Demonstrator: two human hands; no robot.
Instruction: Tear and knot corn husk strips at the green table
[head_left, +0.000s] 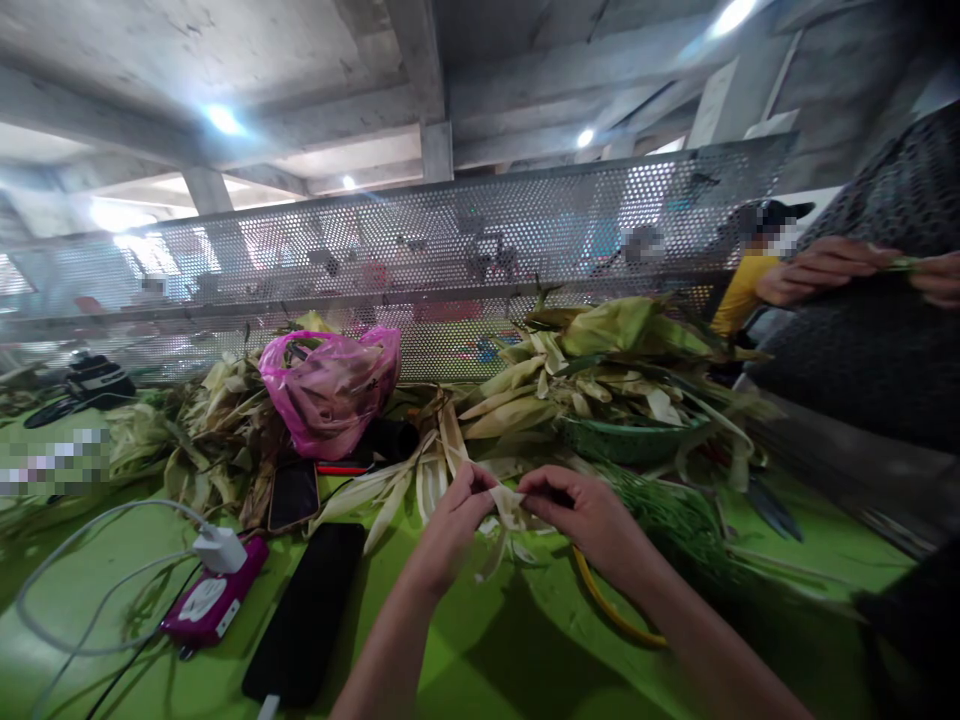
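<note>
Between my two hands is a pale strip of corn husk (510, 508), held just above the green table. My left hand (463, 510) pinches its left end between thumb and fingers. The right end is pinched by my right hand (577, 508). Small husk scraps (491, 555) hang or lie just below the strip; I cannot tell which. Behind my hands, long pale husks (431, 470) lie fanned out on the table. A heap of husks (600, 370) rises from a green basket (637, 438) beyond my right hand.
A black phone (307, 610), a purple power strip (214, 600) with white cables and a pink plastic bag (330, 390) are on the left. Green string (667, 525) and a yellow hoop (607, 600) lie by my right arm. At right stands another person (885, 330); a perforated metal screen (450, 240) runs behind.
</note>
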